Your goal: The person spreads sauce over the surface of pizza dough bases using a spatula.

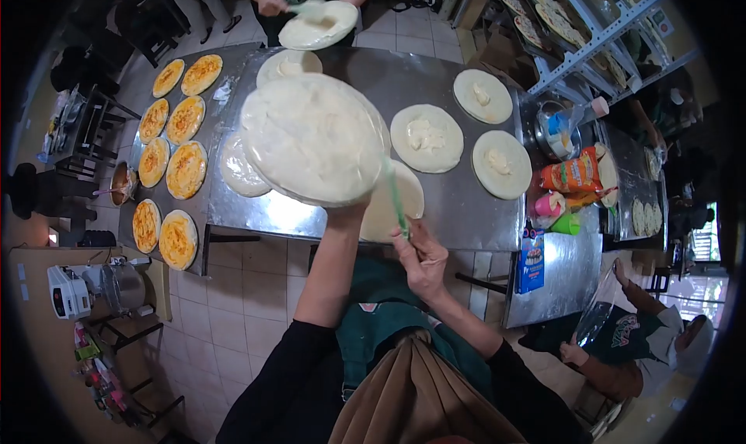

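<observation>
My left hand (351, 211) supports a round pizza base (311, 137) from below, raised over the steel table; its fingers are hidden under the dough. White cream covers the base's top. In my right hand (422, 263), closed fingers grip the handle of a green spatula (395, 191), whose upper end is at the right edge of the base. Another pizza base (396, 211) lies partly behind the spatula. To the right, a pizza base (426, 138) has cream smeared at its centre, and two more carry dollops. A cream-covered base (239, 168) is partly hidden at left.
Orange-topped pizzas (186, 119) fill the left table. Opposite, a co-worker's hand (270, 2) holds a spatula near another base (318, 26). A metal bowl (556, 129), orange packet (573, 173) and blue box (531, 261) are at right, below a shelf rack (602, 47).
</observation>
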Demonstrator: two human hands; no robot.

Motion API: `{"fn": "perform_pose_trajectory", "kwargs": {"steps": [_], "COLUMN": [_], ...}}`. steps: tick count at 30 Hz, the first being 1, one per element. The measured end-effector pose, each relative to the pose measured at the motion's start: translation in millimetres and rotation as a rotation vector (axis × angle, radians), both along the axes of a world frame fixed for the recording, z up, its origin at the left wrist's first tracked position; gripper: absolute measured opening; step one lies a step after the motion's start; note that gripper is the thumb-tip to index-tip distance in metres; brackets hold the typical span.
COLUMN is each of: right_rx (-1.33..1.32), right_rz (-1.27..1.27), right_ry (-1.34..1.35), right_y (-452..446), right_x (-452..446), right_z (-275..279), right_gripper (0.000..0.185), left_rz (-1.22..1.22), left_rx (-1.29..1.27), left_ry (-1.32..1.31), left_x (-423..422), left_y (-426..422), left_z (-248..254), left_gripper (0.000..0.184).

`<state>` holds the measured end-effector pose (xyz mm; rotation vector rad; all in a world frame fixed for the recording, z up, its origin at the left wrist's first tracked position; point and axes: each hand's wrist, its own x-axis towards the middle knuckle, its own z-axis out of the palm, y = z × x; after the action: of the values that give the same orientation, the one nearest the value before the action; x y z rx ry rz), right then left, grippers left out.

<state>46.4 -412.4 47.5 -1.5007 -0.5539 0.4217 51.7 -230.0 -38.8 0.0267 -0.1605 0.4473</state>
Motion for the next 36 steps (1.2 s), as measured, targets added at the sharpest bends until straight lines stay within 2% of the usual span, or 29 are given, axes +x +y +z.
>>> {"fn": "perform_pose_trajectory", "kwargs": {"steps": [1, 4, 6, 8, 9, 10, 12, 15, 18, 21, 27, 28, 30, 32, 34, 36], "right_rx": [-0.092, -0.023, 0.085, -0.083, -0.008, 0.038, 0.204, 0.161, 0.150, 0.128, 0.069, 0.054, 0.028, 0.018, 0.022, 0.058], "right_rz": [0.008, 0.222, 0.305, 0.282, 0.198, 0.214, 0.057, -0.056, -0.140, -0.219, -0.320, -0.334, -0.349, -0.374, -0.415, -0.440], "right_ry": [-0.030, -0.218, -0.158, 0.064, 0.308, 0.592, 0.789, 0.855, 0.925, 0.931, 0.841, 0.849, 0.816, 0.804, 0.818, 0.827], "right_y": [2, 5, 14, 9, 8, -1, -8, -32, -35, -23, 12, 18, 30, 40, 48, 54], "right_x": [3, -15, -18, -7, 0, 15, 30, 27, 0, -7, 2, 2, 3, 7, 11, 17], "right_z": [4, -1, 6, 5, -2, -11, -12, -36, -41, -36, -46, -46, -44, -44, -46, -48], "right_gripper": [0.037, 0.041, 0.038, 0.032, 0.027, 0.030, 0.033, 0.035, 0.032, 0.031, 0.033, 0.033, 0.032, 0.032, 0.033, 0.033], "left_rz": [-0.002, 0.012, 0.019, 0.020, 0.021, 0.018, 0.026, 0.009, 0.001, 0.003, -0.233, -0.252, -0.290, -0.348, -0.313, -0.246], "left_rx": [0.002, 0.008, 0.009, 0.003, -0.001, -0.011, -0.041, -0.083, -0.021, -0.036, -0.089, -0.073, -0.035, -0.149, -0.031, 0.310], "left_ry": [0.012, 0.069, 0.104, 0.144, 0.166, 0.192, 0.276, 0.490, 0.567, 0.528, 0.405, 0.491, 0.659, 0.872, 1.245, 1.400], "left_x": [-1, -12, -18, -18, -18, -16, -11, 9, 48, 88, 120, 115, 100, 63, 26, 7], "left_y": [0, -4, -2, 5, 9, 15, 27, 53, 86, 121, 174, 179, 186, 188, 185, 185], "left_z": [-3, -17, -23, -30, -32, -36, -43, -60, -78, -101, -147, -153, -144, -130, -83, -31], "left_gripper": [0.061, 0.061, 0.060, 0.060, 0.059, 0.059, 0.059, 0.057, 0.058, 0.057, 0.050, 0.050, 0.050, 0.048, 0.047, 0.047]}}
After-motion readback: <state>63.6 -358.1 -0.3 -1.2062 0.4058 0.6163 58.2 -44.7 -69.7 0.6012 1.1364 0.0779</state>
